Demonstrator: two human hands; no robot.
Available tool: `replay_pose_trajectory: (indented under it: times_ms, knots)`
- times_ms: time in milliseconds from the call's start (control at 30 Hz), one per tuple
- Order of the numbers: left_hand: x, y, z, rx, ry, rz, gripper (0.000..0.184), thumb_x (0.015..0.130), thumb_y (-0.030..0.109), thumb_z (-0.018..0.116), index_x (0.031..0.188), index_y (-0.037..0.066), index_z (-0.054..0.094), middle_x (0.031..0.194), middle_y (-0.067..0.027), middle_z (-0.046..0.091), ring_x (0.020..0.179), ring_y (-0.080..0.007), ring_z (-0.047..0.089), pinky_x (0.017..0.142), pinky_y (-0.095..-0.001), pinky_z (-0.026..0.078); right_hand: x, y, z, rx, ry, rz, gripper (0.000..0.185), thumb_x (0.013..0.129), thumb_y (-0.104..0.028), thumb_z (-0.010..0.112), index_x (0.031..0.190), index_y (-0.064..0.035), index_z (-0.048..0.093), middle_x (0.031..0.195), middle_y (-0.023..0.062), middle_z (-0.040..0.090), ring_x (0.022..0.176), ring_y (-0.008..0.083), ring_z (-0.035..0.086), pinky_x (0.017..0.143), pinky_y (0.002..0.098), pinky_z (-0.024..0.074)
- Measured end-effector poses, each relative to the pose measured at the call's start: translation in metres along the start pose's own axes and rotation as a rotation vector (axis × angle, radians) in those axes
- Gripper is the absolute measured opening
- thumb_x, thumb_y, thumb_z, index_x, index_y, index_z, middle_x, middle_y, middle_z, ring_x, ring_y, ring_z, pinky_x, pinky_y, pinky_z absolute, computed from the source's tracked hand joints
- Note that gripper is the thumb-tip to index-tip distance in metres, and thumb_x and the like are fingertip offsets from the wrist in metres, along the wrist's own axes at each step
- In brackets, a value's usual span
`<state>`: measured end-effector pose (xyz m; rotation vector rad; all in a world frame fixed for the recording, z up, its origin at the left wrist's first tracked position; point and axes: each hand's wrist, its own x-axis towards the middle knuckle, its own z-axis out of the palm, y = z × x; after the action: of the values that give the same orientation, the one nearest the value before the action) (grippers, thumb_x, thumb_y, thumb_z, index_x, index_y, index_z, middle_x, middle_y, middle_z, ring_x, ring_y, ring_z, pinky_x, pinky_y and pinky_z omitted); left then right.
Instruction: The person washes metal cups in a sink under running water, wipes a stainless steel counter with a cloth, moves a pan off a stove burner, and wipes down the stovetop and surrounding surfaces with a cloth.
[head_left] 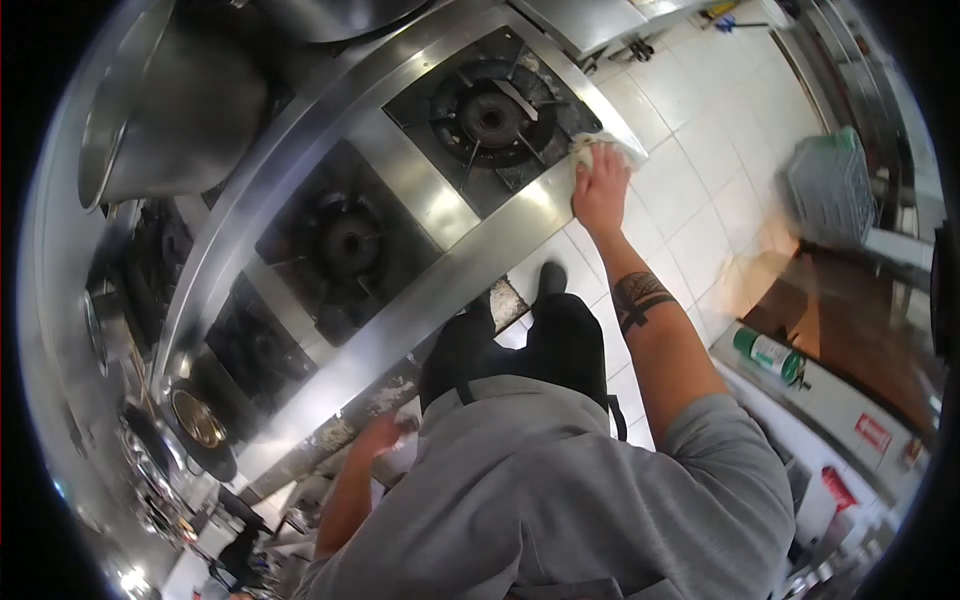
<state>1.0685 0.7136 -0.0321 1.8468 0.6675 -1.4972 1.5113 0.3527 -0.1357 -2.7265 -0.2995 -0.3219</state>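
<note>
My right hand [603, 182] presses a pale, crumpled cloth [590, 150] against the steel front rim of the stove [532, 205], at its right corner. Just beside the cloth is a black burner [491, 119] with its grate. Down at the left, my left hand [380, 436] hangs low near the stove's front edge, close to my body. It is smeared by motion, and something whitish shows beside its fingers that I cannot make out.
More burners [351, 243] run along the stove to the left. A large steel pot [190, 110] stands behind them, and a small pan [200, 418] sits at the left end. On the right are a grey crate [830, 190] and a green bottle [768, 352]. White tiles [690, 165] cover the floor.
</note>
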Motion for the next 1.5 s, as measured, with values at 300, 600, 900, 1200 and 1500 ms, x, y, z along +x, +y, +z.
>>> replay_pose_trajectory:
  times_ms: [300, 600, 900, 1200, 1500]
  knots:
    - [0.073, 0.130, 0.042, -0.220, 0.720, 0.110, 0.038, 0.098, 0.030, 0.062, 0.123, 0.003, 0.058, 0.110, -0.0258, 0.068, 0.106, -0.0428, 0.065, 0.090, -0.0461, 0.050, 0.005, 0.019, -0.046, 0.247, -0.523, -0.569, 0.061, 0.090, -0.019, 0.062, 0.147, -0.0063, 0.045, 0.155, 0.0192, 0.041, 0.144, 0.0419, 0.035, 0.121, 0.0555, 0.0219]
    - [0.024, 0.278, 0.093, -0.612, 0.641, 0.086, 0.039, 0.097, 0.031, 0.062, 0.128, 0.008, 0.058, 0.115, -0.0237, 0.068, 0.112, -0.0436, 0.063, 0.091, -0.0468, 0.050, 0.079, 0.110, -0.040, 0.082, -0.343, -0.319, 0.058, 0.095, -0.014, 0.056, 0.149, -0.0009, 0.038, 0.155, 0.0248, 0.036, 0.144, 0.0463, 0.031, 0.121, 0.0619, 0.0181]
    - [0.059, 0.301, 0.059, -0.593, 1.075, 0.293, 0.049, 0.091, 0.011, 0.065, 0.137, 0.002, 0.052, 0.128, -0.0267, 0.060, 0.119, -0.0444, 0.058, 0.100, -0.0472, 0.047, 0.054, 0.069, -0.080, 0.176, -0.762, -0.874, 0.067, 0.089, -0.011, 0.061, 0.150, 0.0004, 0.037, 0.155, 0.0211, 0.035, 0.146, 0.0412, 0.030, 0.122, 0.0527, 0.0232]
    - [0.101, 0.276, 0.048, -0.788, 1.619, 0.113, 0.059, 0.078, -0.011, 0.059, 0.135, 0.004, 0.052, 0.128, -0.0204, 0.057, 0.121, -0.0423, 0.054, 0.104, -0.0471, 0.043, 0.006, -0.111, -0.026, 0.258, -0.610, -1.393, 0.048, 0.082, -0.013, 0.058, 0.128, 0.0022, 0.060, 0.140, 0.0185, 0.053, 0.129, 0.0316, 0.048, 0.114, 0.0430, 0.0363]
    - [0.063, 0.266, 0.138, -0.901, 1.190, 0.013, 0.048, 0.085, -0.004, 0.063, 0.133, 0.001, 0.056, 0.122, -0.0203, 0.061, 0.116, -0.0381, 0.059, 0.100, -0.0444, 0.047, 0.170, -0.273, 0.130, 0.193, -0.600, -1.101, 0.026, 0.085, -0.013, 0.056, 0.108, -0.0044, 0.066, 0.119, 0.0121, 0.062, 0.113, 0.0325, 0.061, 0.092, 0.0445, 0.0557]
